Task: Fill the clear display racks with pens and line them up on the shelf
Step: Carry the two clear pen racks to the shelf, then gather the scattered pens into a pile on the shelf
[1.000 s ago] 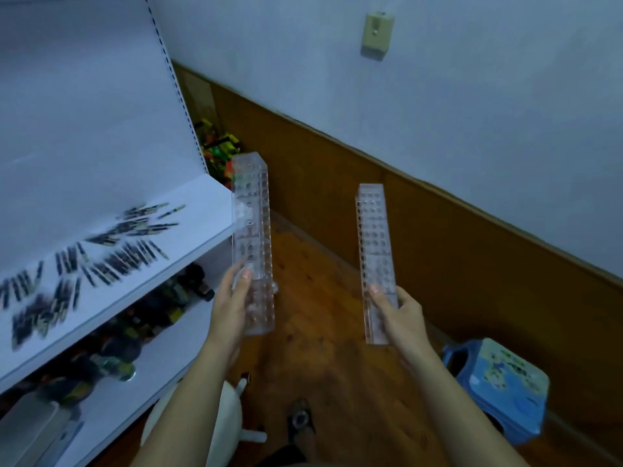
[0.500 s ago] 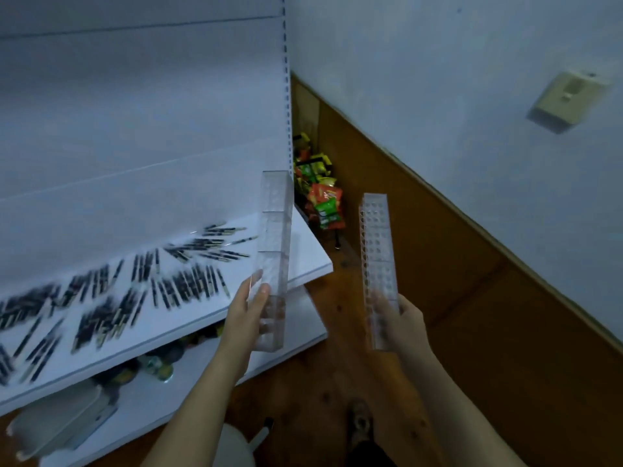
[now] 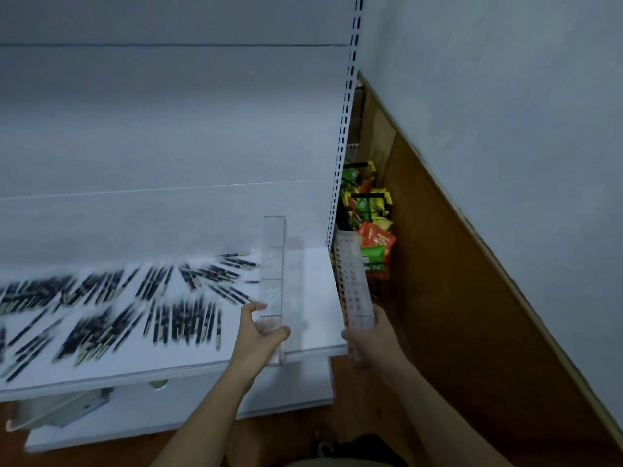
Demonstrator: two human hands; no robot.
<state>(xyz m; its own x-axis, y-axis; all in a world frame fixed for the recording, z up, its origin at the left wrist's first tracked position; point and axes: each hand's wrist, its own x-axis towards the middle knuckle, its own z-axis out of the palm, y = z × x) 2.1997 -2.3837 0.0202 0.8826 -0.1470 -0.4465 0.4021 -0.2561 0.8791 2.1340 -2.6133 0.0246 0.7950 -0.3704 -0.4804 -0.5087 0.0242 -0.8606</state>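
I hold two long clear display racks, one in each hand, both pointing away from me. My left hand (image 3: 259,335) grips the near end of the left rack (image 3: 273,264), which hangs over the right part of the white shelf (image 3: 310,332). My right hand (image 3: 374,338) grips the right rack (image 3: 354,281), whose holed face shows, just past the shelf's right end. Both racks hold no pens. Several dark pens (image 3: 135,308) lie loose in rows and fans across the shelf to the left.
A white back panel (image 3: 168,129) rises behind the shelf, with a slotted upright (image 3: 344,129) at its right edge. Colourful snack packets (image 3: 371,230) hang beyond it against a wood-panelled wall (image 3: 455,298). A lower shelf (image 3: 168,416) and wooden floor lie below.
My view has swung left onto the shelf. Both racks have come over toward the shelf's right end, and the left rack now hangs above the shelf board.
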